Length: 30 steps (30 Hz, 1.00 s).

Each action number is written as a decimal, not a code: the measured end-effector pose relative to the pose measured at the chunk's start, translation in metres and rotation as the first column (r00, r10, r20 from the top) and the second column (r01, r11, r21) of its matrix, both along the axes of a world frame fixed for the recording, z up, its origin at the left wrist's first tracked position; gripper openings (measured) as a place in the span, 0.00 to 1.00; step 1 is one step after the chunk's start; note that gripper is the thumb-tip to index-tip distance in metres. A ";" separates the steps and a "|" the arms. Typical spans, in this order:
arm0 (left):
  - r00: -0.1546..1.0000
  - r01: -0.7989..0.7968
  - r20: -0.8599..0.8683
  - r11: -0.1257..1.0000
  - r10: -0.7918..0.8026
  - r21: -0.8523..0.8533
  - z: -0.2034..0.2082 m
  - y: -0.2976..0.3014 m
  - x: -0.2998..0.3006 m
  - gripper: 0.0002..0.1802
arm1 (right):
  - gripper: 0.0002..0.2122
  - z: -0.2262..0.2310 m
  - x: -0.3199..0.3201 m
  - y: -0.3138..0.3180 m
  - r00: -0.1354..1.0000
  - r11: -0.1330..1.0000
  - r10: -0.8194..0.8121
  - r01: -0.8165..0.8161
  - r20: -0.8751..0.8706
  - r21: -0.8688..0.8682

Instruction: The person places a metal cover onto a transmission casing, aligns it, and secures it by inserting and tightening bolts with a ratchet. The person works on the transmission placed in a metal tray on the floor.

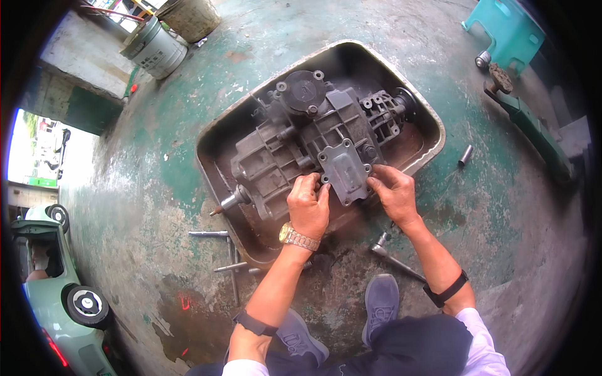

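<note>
A grey metal gearbox lies on its side in a large shallow metal tray. On its near side sits a flat grey cover plate with bolt holes round its rim. My left hand, with a watch at the wrist, pinches the plate's left edge. At the plate's right edge, my right hand grips it between thumb and fingers. Whether the plate lies fully flush against the housing cannot be seen. A splined shaft sticks out of the gearbox's left end, over the tray rim.
Left of my feet lie T-handle wrenches; a ratchet wrench is on the right. A loose socket lies right of the tray. Beyond stand a teal stool, a green metal stand and buckets. A car is at left.
</note>
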<state>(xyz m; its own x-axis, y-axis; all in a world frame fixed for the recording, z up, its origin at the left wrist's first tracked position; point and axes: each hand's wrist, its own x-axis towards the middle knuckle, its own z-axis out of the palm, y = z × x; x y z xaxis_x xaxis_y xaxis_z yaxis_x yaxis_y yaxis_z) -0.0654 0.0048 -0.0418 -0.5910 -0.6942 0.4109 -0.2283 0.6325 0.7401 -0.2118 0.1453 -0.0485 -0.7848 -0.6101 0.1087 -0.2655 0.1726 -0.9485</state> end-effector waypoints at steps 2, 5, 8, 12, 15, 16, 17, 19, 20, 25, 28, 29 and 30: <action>1.000 -0.003 -0.003 1.000 0.003 0.006 0.000 0.000 0.000 0.13 | 0.10 -0.001 0.000 0.000 1.000 1.000 -0.004 0.004 0.011 0.002; 1.000 -0.030 0.002 0.998 0.030 0.059 0.001 0.002 -0.001 0.12 | 0.12 -0.001 0.000 0.002 1.000 1.000 0.001 -0.001 -0.008 0.005; 0.999 -0.041 0.003 0.996 0.041 0.081 0.002 0.002 -0.001 0.12 | 0.12 -0.001 0.000 0.003 1.000 1.000 -0.002 0.002 0.000 0.010; 1.000 -0.002 -0.002 1.000 0.002 0.007 0.002 0.001 0.000 0.14 | 0.12 -0.001 0.000 0.004 1.000 1.000 -0.002 0.002 0.022 0.000; 1.000 0.001 0.000 1.000 -0.001 0.006 0.001 0.000 0.000 0.14 | 0.12 0.000 0.001 0.003 1.000 1.000 0.000 0.000 0.004 -0.004; 1.000 0.004 -0.004 1.000 -0.004 -0.002 0.001 0.000 0.000 0.14 | 0.12 0.000 0.001 0.003 1.000 1.000 0.003 -0.003 -0.003 -0.004; 1.000 0.006 -0.008 1.000 -0.006 -0.011 0.001 0.000 0.000 0.14 | 0.12 0.000 0.001 0.002 1.000 1.000 0.002 -0.002 -0.011 -0.005; 1.000 0.008 -0.014 1.000 -0.008 -0.009 0.001 0.000 0.000 0.14 | 0.11 0.000 0.001 0.001 1.000 1.000 -0.001 0.001 -0.005 -0.009; 1.000 0.008 -0.015 1.000 -0.008 0.001 0.001 0.000 0.000 0.14 | 0.10 0.000 0.001 0.000 1.000 1.000 -0.006 0.006 -0.004 -0.012; 1.000 0.026 -0.011 1.000 -0.026 0.000 0.002 0.000 0.000 0.12 | 0.09 -0.003 0.000 -0.003 0.995 1.000 0.006 -0.008 -0.097 -0.020; 1.000 0.022 -0.016 1.000 -0.022 0.001 0.003 0.000 -0.001 0.12 | 0.10 -0.003 -0.001 -0.004 0.991 1.000 0.014 -0.016 -0.130 -0.011; 1.000 0.020 -0.016 1.000 -0.020 0.001 0.003 0.000 -0.001 0.11 | 0.10 -0.003 -0.001 -0.004 0.991 1.000 0.018 -0.018 -0.133 0.000; 1.000 0.016 -0.015 1.000 -0.016 0.001 0.003 0.000 -0.001 0.11 | 0.10 -0.002 -0.001 -0.004 0.983 1.000 0.025 -0.024 -0.180 0.006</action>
